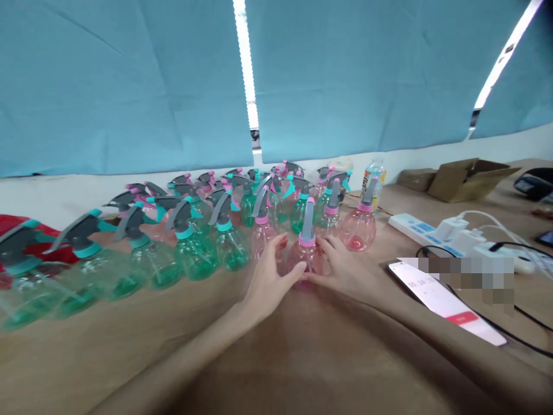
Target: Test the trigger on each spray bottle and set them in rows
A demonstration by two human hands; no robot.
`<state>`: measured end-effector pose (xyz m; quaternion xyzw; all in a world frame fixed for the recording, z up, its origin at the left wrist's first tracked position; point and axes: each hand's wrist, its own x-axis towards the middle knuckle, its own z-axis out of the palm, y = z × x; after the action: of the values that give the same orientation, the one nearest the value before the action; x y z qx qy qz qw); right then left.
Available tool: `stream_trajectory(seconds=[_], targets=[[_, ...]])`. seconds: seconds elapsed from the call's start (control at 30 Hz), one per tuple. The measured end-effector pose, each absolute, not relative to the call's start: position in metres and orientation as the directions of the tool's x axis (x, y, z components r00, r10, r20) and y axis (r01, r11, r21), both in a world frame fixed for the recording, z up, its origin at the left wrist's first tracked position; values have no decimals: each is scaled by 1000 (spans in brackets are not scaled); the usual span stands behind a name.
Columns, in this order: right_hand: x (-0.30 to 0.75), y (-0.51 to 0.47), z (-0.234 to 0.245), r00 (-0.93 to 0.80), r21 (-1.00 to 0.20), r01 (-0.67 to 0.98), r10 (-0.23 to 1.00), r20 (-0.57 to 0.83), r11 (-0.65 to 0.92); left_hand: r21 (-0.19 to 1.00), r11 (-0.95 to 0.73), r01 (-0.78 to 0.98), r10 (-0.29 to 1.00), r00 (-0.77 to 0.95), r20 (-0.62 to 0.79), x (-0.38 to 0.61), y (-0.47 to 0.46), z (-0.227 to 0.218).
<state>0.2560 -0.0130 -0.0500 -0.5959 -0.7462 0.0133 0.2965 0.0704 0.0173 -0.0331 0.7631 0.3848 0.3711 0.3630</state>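
Note:
A pink spray bottle point(307, 241) with a grey trigger head and pink collar stands upright on the table between my hands. My left hand point(273, 271) cups its left side, with the thumb across the front of the body and the fingers curved behind. On the other side, my right hand point(339, 262) wraps round the body, its thumb low at the front. Another pink spray bottle point(261, 230) is just behind my left hand. To the right rear is a further pink spray bottle point(359, 226). The far fingers of both hands are partly hidden.
Several green spray bottles point(196, 253) line the left, with more behind. A drink bottle point(374, 173) stands at the back. Rightward are a power strip point(417, 229) with chargers and cables, a lit phone point(444, 300) and a cardboard box point(458, 181). Red material point(47, 245) lies far left.

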Motion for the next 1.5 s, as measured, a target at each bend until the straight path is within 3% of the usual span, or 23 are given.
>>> stream_trajectory(seconds=[0.37, 0.67, 1.07, 1.3, 1.5], targets=[[245, 31, -50, -30, -258, 951, 882, 470, 170, 807, -316, 499, 913, 391, 116, 26, -6, -64], [243, 50, -47, 45, -236, 970, 902, 430, 64, 810, -333, 483, 899, 421, 119, 39, 7, -63], [241, 48, -44, 76, -282, 959, 939, 334, 22, 824, -326, 463, 895, 433, 111, 54, 17, -63], [276, 17, -31, 46, -388, 909, 889, 456, 152, 826, -332, 455, 888, 447, 110, 61, 16, -60], [327, 16, -27, 213, -406, 914, 862, 461, -9, 829, -330, 452, 878, 469, 94, 65, 9, -60]])
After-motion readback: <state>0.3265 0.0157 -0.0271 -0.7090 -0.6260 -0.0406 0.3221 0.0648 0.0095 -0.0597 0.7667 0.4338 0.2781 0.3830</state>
